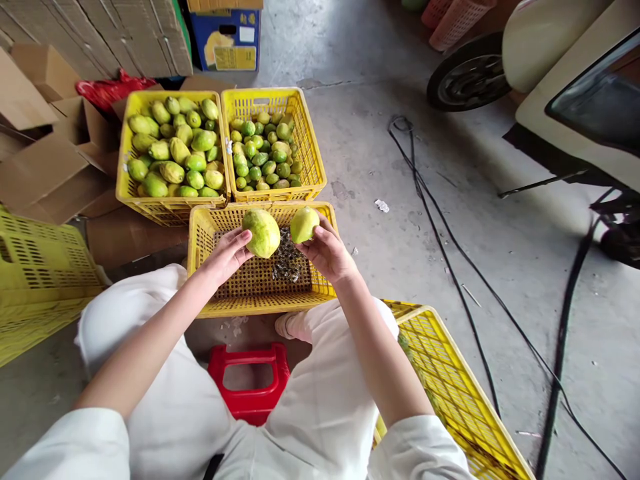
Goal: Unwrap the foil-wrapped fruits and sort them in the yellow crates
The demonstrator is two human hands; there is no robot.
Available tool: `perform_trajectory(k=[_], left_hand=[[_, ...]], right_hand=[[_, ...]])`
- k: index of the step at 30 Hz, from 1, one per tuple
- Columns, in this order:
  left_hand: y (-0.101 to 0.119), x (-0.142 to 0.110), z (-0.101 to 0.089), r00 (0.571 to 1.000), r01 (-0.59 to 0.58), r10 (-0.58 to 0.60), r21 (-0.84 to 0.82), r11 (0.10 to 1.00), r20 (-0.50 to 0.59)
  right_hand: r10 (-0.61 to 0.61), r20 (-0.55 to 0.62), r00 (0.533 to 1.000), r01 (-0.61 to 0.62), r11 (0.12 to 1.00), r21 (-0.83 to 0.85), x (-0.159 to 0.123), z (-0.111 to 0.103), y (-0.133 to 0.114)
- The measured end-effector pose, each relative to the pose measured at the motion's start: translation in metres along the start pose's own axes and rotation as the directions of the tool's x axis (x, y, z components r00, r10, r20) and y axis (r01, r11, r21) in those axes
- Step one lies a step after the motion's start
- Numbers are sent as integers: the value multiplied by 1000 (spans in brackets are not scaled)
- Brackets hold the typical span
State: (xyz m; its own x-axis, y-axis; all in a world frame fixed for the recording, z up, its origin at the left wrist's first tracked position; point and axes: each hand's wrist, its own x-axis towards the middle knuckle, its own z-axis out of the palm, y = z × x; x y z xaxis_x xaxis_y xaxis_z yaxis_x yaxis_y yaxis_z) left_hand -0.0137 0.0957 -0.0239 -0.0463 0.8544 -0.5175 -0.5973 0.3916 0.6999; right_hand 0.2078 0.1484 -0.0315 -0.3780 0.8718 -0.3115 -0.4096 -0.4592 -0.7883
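My left hand (227,255) is closed round a large, oval, green-yellow fruit (263,233) with mottled skin; its exact kind I cannot tell. Held up beside it in my right hand (330,250) is a smaller, smoother, light green fruit (304,225). The two fruits are apart, both above a yellow plastic crate (250,307) between my knees, where shiny scraps (287,260) lie on the bottom. Behind this crate, the left yellow crate (173,208) is full of large green-yellow fruits (175,150). Smaller, greener fruits (263,150) fill much of the right yellow crate (311,147).
A red stool (250,400) shows between my legs. Yellow crates stand at my left (45,287) and right (450,380). Cardboard boxes (45,160) pile up at the left. Black cables (445,227) cross the floor towards a parked vehicle (565,87) on the right.
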Motion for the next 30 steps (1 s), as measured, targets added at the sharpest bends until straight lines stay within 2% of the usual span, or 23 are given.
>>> perform_trajectory(k=[6, 11, 15, 23, 27, 30], left_hand=[[-2, 2, -2, 998, -53, 53, -23, 998, 14], [-2, 3, -2, 999, -46, 46, 1, 999, -9], [-4, 5, -4, 998, -65, 65, 4, 998, -15], [-5, 8, -8, 997, -71, 71, 3, 997, -32], [-2, 7, -6, 992, -7, 0, -56, 998, -128], [0, 6, -6, 971, 61, -79, -88, 994, -225]], right_hand=[[-22, -9, 1000, 22, 1000, 0, 0, 0, -1], [-67, -56, 996, 66, 997, -27, 3, -1, 6], [-113, -47, 992, 108, 990, -94, 3, 2, 7], [-109, -57, 992, 97, 978, -186, 1, 2, 6], [-104, -70, 992, 86, 970, -228, 1, 3, 10], [-80, -110, 991, 47, 961, -274, 4, 1, 15]])
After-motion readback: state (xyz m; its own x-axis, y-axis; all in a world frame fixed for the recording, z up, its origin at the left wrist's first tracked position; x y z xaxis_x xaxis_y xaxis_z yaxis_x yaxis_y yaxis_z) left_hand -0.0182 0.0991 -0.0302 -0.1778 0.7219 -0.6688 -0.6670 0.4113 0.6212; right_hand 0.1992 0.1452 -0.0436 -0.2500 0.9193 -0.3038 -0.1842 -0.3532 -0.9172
